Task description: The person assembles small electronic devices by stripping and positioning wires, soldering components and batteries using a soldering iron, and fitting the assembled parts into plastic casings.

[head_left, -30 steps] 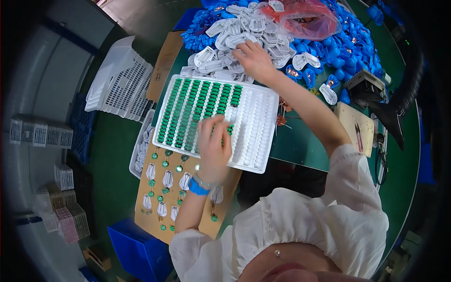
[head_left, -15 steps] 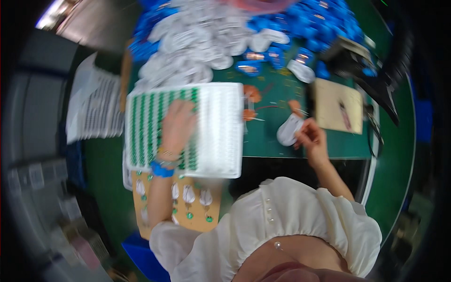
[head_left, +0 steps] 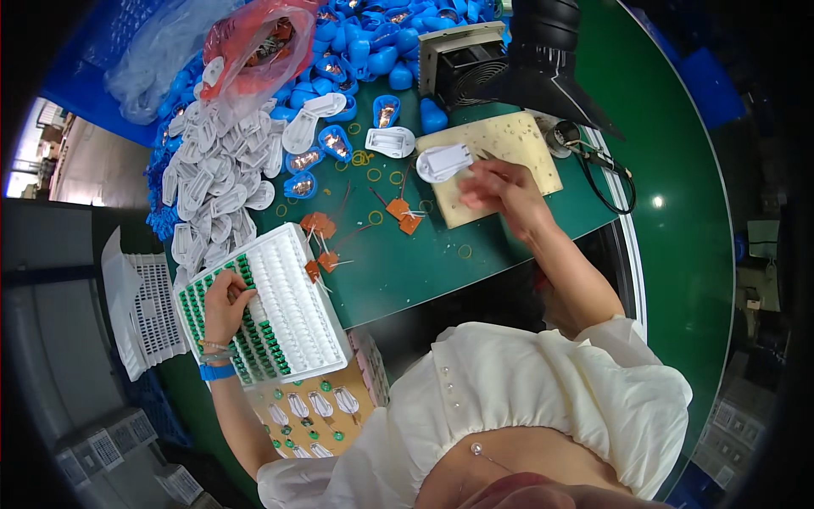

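My left hand (head_left: pixel 227 310) is over a white plastic tray (head_left: pixel 326 339) with rows of small green components (head_left: pixel 270 343). Its thumb and fingers are pinched together among the rows; what they hold, if anything, is hidden. My right hand (head_left: pixel 507 193) is above a pale yellow foam pad (head_left: pixel 530 140), its fingertips smeared by motion. A thin dark tip pokes out by those fingers. Just left of them, a white plastic half-shell (head_left: pixel 443 163) rests on the pad's left edge. Orange pieces with wires (head_left: pixel 404 214) lie on the green mat.
White shells (head_left: pixel 216 182) are heaped at the left, blue shells (head_left: pixel 365 51) behind, beside a red plastic bag (head_left: pixel 259 51). A small fan (head_left: pixel 465 68) and a black hose with a hood (head_left: pixel 543 76) stand at the back right. A cardboard board with parts (head_left: pixel 356 399) sits below the tray.
My view has turned, so the bench appears slanted. The white half-shell, which was in my right hand, now lies on the foam pad. My left hand remains at the tray.
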Motion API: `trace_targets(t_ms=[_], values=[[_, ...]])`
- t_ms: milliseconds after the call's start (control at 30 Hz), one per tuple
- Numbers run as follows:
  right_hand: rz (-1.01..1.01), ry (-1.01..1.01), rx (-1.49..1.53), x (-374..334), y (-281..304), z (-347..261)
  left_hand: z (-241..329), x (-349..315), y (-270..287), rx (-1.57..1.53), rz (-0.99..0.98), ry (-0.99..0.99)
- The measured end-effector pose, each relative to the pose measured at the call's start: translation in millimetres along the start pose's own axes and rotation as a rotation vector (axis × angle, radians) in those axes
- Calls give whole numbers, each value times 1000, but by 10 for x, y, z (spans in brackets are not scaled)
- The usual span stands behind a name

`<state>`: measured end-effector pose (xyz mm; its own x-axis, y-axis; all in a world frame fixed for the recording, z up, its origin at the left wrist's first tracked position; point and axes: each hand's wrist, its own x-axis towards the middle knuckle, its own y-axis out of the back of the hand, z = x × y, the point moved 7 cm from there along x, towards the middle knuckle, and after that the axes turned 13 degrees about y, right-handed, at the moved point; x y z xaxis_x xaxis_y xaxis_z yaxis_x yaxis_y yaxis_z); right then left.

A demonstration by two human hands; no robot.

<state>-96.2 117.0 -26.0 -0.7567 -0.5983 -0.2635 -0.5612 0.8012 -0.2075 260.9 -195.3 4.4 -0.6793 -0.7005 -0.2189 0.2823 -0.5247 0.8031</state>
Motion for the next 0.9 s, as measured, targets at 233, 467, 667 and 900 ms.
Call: trace_targets(t_ms=[233,467,667,900], values=[[-212,1252,-1070,-55,-179,-685,-154,-35,1,-283,-38,229],[-441,1357,-1018,306,-418,-432,603,-153,33,-673,181,90],[-476,1386,-1046,357,-293,-535,2081,-119,-1190,-853,6,-2],[-212,1309,-888,-175,136,-591,2746,286,-1873,-197,319,-276]])
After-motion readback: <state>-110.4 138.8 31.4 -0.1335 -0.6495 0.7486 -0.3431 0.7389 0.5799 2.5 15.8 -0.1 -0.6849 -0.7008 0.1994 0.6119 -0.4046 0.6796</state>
